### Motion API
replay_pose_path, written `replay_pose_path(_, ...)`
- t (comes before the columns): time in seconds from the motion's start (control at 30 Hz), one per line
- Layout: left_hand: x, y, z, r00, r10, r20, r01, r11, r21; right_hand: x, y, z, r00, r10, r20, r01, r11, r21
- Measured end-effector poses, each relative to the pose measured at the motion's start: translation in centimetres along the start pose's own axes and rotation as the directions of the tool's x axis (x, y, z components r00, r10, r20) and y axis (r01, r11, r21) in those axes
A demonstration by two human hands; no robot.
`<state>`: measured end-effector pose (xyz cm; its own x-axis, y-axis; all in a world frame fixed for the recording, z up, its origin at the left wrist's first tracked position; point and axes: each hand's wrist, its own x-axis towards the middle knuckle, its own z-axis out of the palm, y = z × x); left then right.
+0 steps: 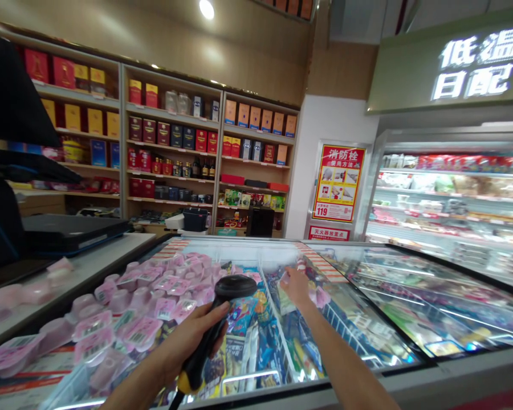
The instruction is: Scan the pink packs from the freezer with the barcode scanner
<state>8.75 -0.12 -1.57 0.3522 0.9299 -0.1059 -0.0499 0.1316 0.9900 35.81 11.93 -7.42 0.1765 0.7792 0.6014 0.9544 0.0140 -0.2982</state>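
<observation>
In my left hand (216, 326) is a black handheld barcode scanner (235, 286) with a yellow-black lower end. Its head rises above my fingers, over the glass-topped chest freezer (235, 245). My right hand (297, 286) reaches farther out over the freezer, fingers closed at a small pale pink cup (285, 278) that is mostly hidden and blurred. Just right of that wrist lies another pink plastic cup (320, 296). On the left, many pink cups with labelled lids (141, 330) lie heaped on the freezer top, some turned upside down.
Packaged frozen goods (243, 353) show through the glass, split by a white wire divider (277, 324). A counter (123, 250) with a dark terminal (68, 230) borders the left. Beyond are shelves of boxes (171, 136), a red notice (337, 182) and a lit refrigerated case (453, 199).
</observation>
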Motion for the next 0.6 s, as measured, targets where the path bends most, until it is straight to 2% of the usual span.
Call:
replay_pose_path(0.1,-0.6,0.3,0.1,1.0,0.014,-0.017,-0.014,0.999,-0.031,-0.9,-1.9,1.5,0.995,-0.056,-0.086,0.075,0.971,0.225)
replay_pose_path(0.27,-1.2,0.7,0.0,0.999,0.005,-0.041,-0.008,0.998,-0.063,-2.0,-3.7,3.3,0.974,-0.113,-0.197,0.198,0.847,0.494)
replay_pose_path(0.47,-1.5,0.8,-0.2,1.0,0.009,-0.027,-0.012,0.996,-0.09,-2.4,-4.3,3.9,0.977,-0.087,-0.196,0.194,0.75,0.632)
replay_pose_path(0.6,-1.4,0.8,-0.2,1.0,0.001,-0.017,-0.003,0.996,-0.091,-2.6,-4.0,4.2,0.982,-0.052,-0.18,0.158,0.741,0.653)
